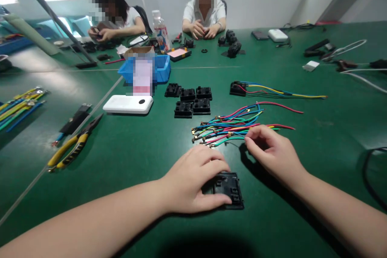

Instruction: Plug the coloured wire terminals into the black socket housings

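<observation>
My left hand (pixel 196 183) grips a black plastic housing (pixel 231 189) that lies flat on the green table, thumb on its near side and fingers over its far edge. Clips and small posts show on the housing's upper face. Thumb and forefinger of my right hand (pixel 270 149) are pinched together at the right end of a wire from the bundle of coloured wires (pixel 223 129). Brass-coloured terminals tip the left ends of these red, blue, green and yellow wires. Beyond the bundle sit several similar black housings (pixel 192 107).
Pliers with yellow handles (pixel 71 149), a white power bank (pixel 128 105) and a blue bin (pixel 163 68) stand to the left. More wires (pixel 21 107) lie at far left. A housing with wires (pixel 238 88) lies at back right. Two people sit across the table.
</observation>
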A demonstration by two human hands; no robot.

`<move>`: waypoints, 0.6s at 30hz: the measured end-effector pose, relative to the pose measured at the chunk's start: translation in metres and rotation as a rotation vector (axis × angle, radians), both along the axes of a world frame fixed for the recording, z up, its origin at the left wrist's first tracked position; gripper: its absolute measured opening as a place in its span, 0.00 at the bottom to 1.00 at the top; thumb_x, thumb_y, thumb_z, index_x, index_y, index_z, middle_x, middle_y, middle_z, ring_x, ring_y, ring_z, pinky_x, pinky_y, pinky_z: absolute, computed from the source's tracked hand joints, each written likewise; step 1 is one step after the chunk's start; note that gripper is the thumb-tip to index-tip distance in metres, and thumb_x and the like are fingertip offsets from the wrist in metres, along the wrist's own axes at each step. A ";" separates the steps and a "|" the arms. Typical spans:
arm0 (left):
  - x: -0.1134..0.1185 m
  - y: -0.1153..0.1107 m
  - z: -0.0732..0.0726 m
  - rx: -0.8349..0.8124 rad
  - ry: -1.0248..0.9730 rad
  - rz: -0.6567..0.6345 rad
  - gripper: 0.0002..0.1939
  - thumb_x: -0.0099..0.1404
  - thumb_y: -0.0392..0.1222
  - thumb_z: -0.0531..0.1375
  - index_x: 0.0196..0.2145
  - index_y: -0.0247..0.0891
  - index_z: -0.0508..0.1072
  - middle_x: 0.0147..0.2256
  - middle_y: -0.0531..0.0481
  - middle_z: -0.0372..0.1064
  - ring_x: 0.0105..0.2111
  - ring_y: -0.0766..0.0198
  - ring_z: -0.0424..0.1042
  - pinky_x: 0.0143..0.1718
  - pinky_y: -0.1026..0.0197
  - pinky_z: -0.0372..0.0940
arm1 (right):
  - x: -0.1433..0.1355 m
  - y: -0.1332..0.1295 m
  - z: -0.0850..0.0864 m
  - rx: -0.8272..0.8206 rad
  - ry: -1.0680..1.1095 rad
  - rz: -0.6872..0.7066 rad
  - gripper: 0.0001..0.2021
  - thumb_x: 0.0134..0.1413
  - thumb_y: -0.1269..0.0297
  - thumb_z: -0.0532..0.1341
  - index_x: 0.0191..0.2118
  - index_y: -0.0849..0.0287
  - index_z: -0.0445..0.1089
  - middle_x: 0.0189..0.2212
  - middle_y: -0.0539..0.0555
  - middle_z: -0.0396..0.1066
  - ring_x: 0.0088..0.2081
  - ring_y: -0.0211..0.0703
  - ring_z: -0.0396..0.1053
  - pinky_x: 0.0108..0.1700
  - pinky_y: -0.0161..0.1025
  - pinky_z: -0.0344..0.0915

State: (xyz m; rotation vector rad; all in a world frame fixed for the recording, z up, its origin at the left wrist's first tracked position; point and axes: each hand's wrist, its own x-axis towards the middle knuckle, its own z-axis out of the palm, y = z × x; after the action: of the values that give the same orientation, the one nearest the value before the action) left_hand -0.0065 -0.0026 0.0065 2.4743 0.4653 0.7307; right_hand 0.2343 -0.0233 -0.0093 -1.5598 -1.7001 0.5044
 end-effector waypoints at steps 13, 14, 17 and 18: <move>0.001 0.005 -0.002 -0.126 0.151 -0.023 0.18 0.63 0.52 0.61 0.42 0.35 0.71 0.40 0.46 0.72 0.40 0.59 0.69 0.43 0.57 0.64 | -0.002 -0.004 0.005 0.150 -0.183 0.097 0.01 0.57 0.69 0.59 0.34 0.57 0.67 0.29 0.50 0.71 0.30 0.38 0.69 0.31 0.34 0.65; 0.001 0.005 -0.001 -0.132 0.157 -0.040 0.20 0.62 0.54 0.62 0.44 0.36 0.71 0.41 0.46 0.72 0.41 0.58 0.69 0.44 0.56 0.64 | -0.003 -0.004 0.005 0.158 -0.190 0.107 0.01 0.56 0.69 0.59 0.34 0.57 0.67 0.29 0.51 0.71 0.30 0.39 0.69 0.31 0.34 0.66; 0.002 0.005 -0.002 -0.132 0.209 -0.059 0.21 0.60 0.50 0.64 0.47 0.38 0.70 0.45 0.46 0.70 0.44 0.57 0.68 0.46 0.56 0.64 | -0.003 -0.004 0.005 0.180 -0.199 0.121 0.01 0.56 0.69 0.60 0.34 0.57 0.67 0.29 0.51 0.72 0.31 0.40 0.70 0.33 0.36 0.67; 0.002 0.004 -0.003 -0.133 0.223 -0.054 0.19 0.60 0.47 0.63 0.48 0.38 0.70 0.45 0.46 0.70 0.45 0.57 0.68 0.47 0.56 0.64 | -0.003 -0.005 0.005 0.194 -0.202 0.126 0.01 0.56 0.69 0.60 0.34 0.57 0.67 0.29 0.51 0.72 0.31 0.40 0.70 0.33 0.36 0.67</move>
State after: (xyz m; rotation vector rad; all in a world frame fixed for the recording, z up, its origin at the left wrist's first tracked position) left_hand -0.0047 0.0016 0.0038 2.4424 0.5085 0.3904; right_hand 0.2312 -0.0278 -0.0046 -1.4086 -1.9468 0.2414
